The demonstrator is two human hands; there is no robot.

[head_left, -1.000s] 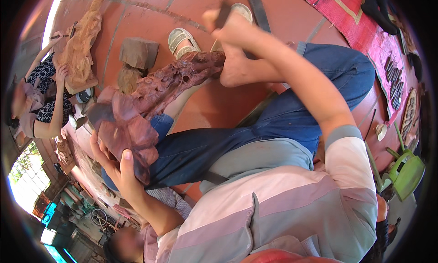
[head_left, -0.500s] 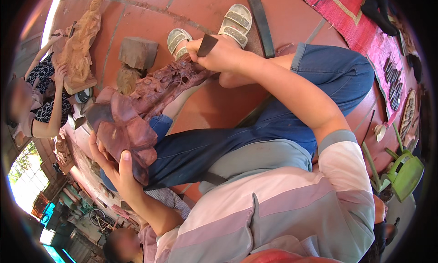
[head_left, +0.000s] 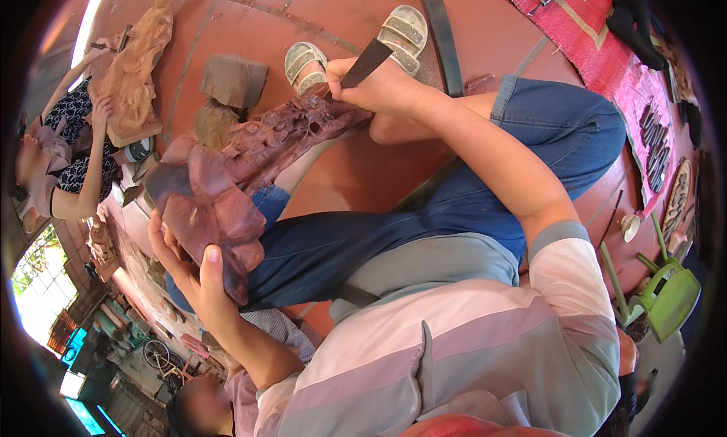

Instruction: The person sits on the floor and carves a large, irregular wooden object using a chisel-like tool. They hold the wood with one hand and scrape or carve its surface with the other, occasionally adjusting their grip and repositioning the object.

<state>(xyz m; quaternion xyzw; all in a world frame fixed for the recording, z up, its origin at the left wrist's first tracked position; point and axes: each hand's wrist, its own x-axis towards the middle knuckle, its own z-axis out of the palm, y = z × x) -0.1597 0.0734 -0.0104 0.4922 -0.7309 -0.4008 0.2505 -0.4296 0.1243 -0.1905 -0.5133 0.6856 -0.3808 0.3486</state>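
Here we go, far left of the dark red carving (head_left: 217, 210), a co-worker has a paler carving (head_left: 136, 73); then in comes the left hand (head_left: 198, 282), thumb and fingers wrapped around the dark red carving's broad, lobed end. That piece slants over the person's left leg, and at its narrow end, the right hand (head_left: 372, 87) is closed round a dark flat tool (head_left: 369, 63) (whether it meets wood, I can't tell!). Looks like detail-working on that narrow end; a next stroke would call for a steady left hold and a measured right wrist.
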